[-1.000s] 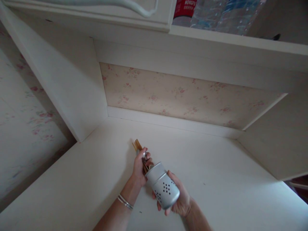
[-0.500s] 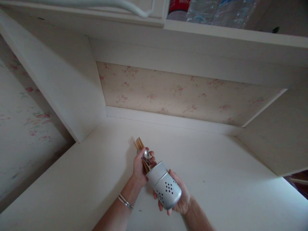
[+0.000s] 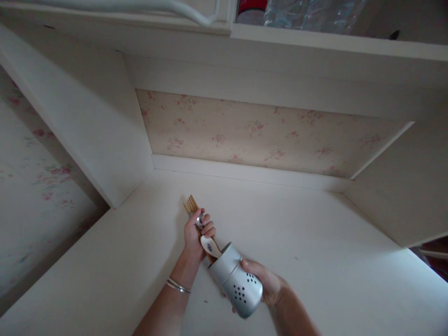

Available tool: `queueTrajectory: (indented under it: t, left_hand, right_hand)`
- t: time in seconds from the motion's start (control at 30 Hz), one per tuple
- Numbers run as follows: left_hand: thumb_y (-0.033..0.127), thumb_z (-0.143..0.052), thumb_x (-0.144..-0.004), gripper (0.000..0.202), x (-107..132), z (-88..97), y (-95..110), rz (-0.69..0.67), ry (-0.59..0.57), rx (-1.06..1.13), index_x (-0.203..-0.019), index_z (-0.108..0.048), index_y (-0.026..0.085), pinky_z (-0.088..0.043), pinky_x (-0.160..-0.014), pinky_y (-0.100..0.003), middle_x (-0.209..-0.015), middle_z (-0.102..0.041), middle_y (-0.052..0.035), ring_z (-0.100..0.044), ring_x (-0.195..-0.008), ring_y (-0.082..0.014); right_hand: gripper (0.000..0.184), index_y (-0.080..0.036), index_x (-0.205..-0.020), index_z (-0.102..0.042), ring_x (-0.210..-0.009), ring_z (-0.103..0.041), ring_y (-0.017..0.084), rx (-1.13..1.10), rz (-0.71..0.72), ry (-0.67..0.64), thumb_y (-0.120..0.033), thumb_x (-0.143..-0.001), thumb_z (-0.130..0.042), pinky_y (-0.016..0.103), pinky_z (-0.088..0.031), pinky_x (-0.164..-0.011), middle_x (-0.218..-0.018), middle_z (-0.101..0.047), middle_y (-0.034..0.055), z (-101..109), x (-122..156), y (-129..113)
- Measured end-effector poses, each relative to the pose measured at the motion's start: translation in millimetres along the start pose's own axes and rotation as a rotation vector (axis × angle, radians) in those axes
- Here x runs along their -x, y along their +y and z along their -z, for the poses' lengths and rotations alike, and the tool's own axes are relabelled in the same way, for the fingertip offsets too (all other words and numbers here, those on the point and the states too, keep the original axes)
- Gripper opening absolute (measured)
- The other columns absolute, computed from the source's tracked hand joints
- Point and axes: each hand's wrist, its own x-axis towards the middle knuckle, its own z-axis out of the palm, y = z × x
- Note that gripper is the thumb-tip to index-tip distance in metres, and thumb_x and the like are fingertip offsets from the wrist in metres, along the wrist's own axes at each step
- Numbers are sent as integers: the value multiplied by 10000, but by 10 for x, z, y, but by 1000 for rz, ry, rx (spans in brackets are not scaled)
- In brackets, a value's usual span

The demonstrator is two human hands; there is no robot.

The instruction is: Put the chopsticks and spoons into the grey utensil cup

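Observation:
My left hand (image 3: 196, 235) is closed round a bundle of chopsticks (image 3: 191, 204) and a metal spoon (image 3: 200, 220). A white spoon with a dark blue mark (image 3: 210, 246) lies below those fingers, its lower part inside the mouth of a silver utensil holder (image 3: 238, 284). The holder is a metal cylinder with groups of round holes. It is tilted, its mouth toward my left hand. My right hand (image 3: 268, 282) grips the holder from the right side, and some of its fingers are hidden behind it. A bracelet (image 3: 178, 285) circles my left wrist.
Both hands are above a white surface (image 3: 297, 224). Behind it is flowered wallpaper (image 3: 224, 130), with white side panels (image 3: 84, 107) at the left and right. Overhead, a white shelf (image 3: 315, 42) bears clear plastic bottles (image 3: 287, 14).
My left hand has moved up and left with the chopsticks, away from the holder. The white spoon now shows at the holder's mouth. The holder has turned slightly and sits a little lower.

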Motion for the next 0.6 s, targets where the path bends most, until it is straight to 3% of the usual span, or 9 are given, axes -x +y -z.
queueTrajectory:
  t: [0.1, 0.23, 0.4, 0.6]
  left_hand:
    - [222, -586, -849, 55, 1, 13, 55, -21, 20, 18, -828, -552, 185, -212, -344, -128, -554, -394, 71, -308, -356, -22]
    - [204, -609, -820, 126, -7, 6, 179, -97, 97, -4, -755, -503, 180, -216, -344, -127, -551, -372, 78, -285, -360, -17]
    - [230, -586, -793, 235, -157, 27, 473, -292, 428, -320, -667, -392, 189, -223, -367, -151, -536, -329, 85, -243, -366, -25]
    - [218, -547, -798, 221, -526, 51, 975, -524, 736, -564, -691, -354, 201, -277, -416, -171, -535, -339, 89, -300, -403, -48]
  right_hand:
    - [702, -33, -1132, -621, -798, -693, 205, 60, 6, 55, -547, -683, -788, 299, -522, -750, -961, -713, 170, 1, 110, -52]
    - [719, -27, -1101, -635, -762, -692, 215, 107, -31, 50, -564, -653, -805, 302, -514, -712, -917, -717, 167, 69, 201, -92]
    - [716, -43, -1115, -638, -775, -695, 206, 121, -16, -17, -567, -655, -802, 278, -520, -695, -908, -723, 153, 73, 179, -70]
    - [739, -63, -1163, -620, -793, -695, 213, 130, 25, 14, -600, -679, -773, 289, -526, -691, -928, -725, 149, -11, 103, -61]
